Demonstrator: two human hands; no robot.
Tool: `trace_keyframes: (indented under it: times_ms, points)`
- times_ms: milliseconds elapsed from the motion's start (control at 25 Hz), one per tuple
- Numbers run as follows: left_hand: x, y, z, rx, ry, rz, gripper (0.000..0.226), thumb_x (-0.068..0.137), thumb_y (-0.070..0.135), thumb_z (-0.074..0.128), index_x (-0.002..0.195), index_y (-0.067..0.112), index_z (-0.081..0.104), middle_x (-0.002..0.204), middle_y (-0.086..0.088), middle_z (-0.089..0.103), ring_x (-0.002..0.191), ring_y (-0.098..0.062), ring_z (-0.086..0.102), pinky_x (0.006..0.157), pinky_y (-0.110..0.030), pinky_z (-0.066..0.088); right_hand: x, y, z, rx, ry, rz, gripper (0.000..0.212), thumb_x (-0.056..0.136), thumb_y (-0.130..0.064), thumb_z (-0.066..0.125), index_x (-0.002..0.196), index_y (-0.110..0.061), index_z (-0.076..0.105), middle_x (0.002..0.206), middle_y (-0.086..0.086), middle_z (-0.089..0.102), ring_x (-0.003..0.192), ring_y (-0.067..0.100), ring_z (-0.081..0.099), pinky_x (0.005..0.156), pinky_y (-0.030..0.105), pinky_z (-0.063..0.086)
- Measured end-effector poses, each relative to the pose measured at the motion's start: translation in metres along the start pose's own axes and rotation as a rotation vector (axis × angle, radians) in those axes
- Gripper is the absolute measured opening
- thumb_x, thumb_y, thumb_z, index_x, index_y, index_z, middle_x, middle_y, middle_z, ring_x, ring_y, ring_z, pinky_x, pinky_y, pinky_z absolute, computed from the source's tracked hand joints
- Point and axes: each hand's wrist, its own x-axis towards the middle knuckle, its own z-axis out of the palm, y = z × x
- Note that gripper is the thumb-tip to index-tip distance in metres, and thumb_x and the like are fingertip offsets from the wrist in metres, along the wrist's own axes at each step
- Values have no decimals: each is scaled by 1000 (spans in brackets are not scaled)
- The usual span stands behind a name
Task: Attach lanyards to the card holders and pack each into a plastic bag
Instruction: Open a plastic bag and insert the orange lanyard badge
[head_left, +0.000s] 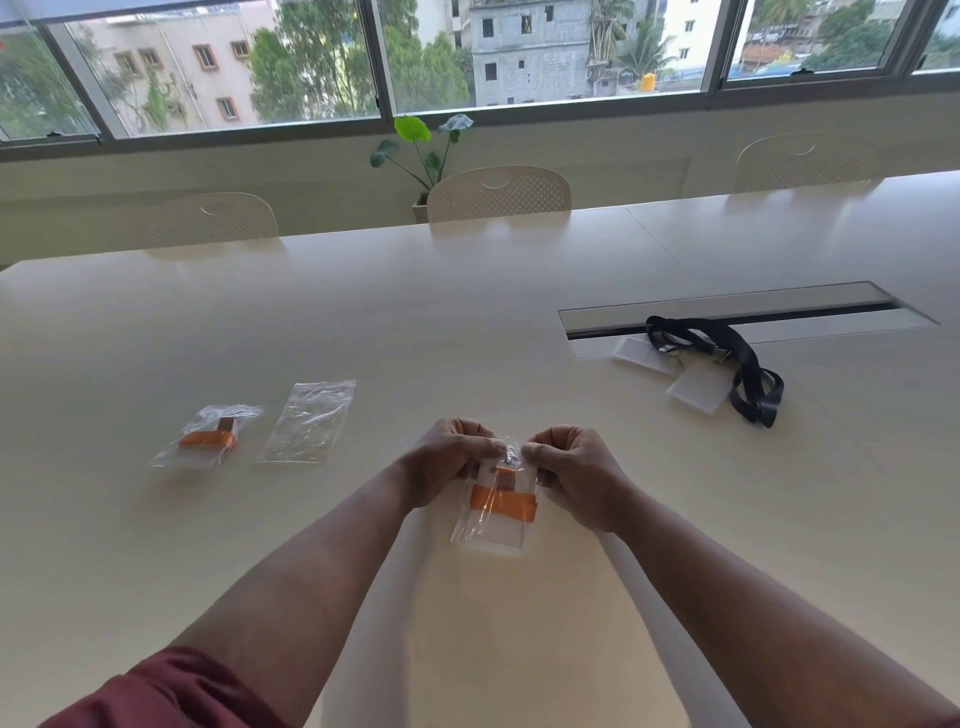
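Observation:
A clear plastic bag (498, 525) lies in front of me with a white card holder and a folded orange lanyard inside it. My left hand (447, 460) and my right hand (574, 467) pinch the bag's top edge from either side, fingers curled. To the left lies a packed bag (208, 439) with an orange lanyard and holder in it. An empty plastic bag (309, 423) lies beside it. At the right, two white card holders (696, 392) lie tangled with black lanyards (748, 374).
The long white table (467, 322) has a recessed cable slot (737, 312) at the right, just behind the black lanyards. White chairs (498, 195) stand along the far edge, with a potted plant (423, 150) below the windows.

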Motion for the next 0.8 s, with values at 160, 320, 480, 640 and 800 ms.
trace_keyframes:
  times_ms: [160, 320, 480, 640, 800]
  points:
    - [0, -2, 1, -26, -1, 12, 12, 75, 20, 80, 70, 16, 69, 73, -8, 62, 63, -19, 55, 62, -31, 44, -2, -2, 0, 8, -23, -4, 11, 92, -5, 71, 82, 0, 69, 66, 8, 63, 56, 13, 56, 53, 24, 49]
    - [-2, -2, 1, -62, -1, 19, 13, 75, 20, 80, 75, 13, 69, 77, -12, 63, 67, -22, 56, 66, -34, 44, -2, -3, 3, 3, -52, 21, 14, 92, -11, 73, 86, 0, 67, 68, 10, 63, 56, 14, 57, 53, 25, 48]
    - [-6, 1, 2, -10, -31, 32, 24, 77, 23, 81, 87, 5, 69, 84, -16, 60, 70, -23, 56, 66, -34, 45, 0, -4, 2, -75, -83, 57, 17, 92, -10, 72, 77, -5, 67, 57, 4, 54, 47, 10, 45, 44, 22, 37]
    - [-9, 2, 4, -15, 4, 36, 20, 75, 25, 79, 74, 11, 65, 72, -10, 57, 62, -18, 51, 59, -31, 41, 1, -1, 1, -23, -59, 46, 24, 90, -5, 71, 67, -13, 68, 60, 7, 51, 51, 13, 43, 46, 24, 35]
    - [-7, 0, 1, -29, 16, 38, 14, 79, 19, 75, 74, 11, 65, 74, -11, 56, 65, -19, 48, 62, -33, 39, -1, 0, 1, 8, -51, 15, 26, 90, -7, 71, 65, -15, 69, 61, 8, 53, 52, 14, 46, 48, 26, 38]
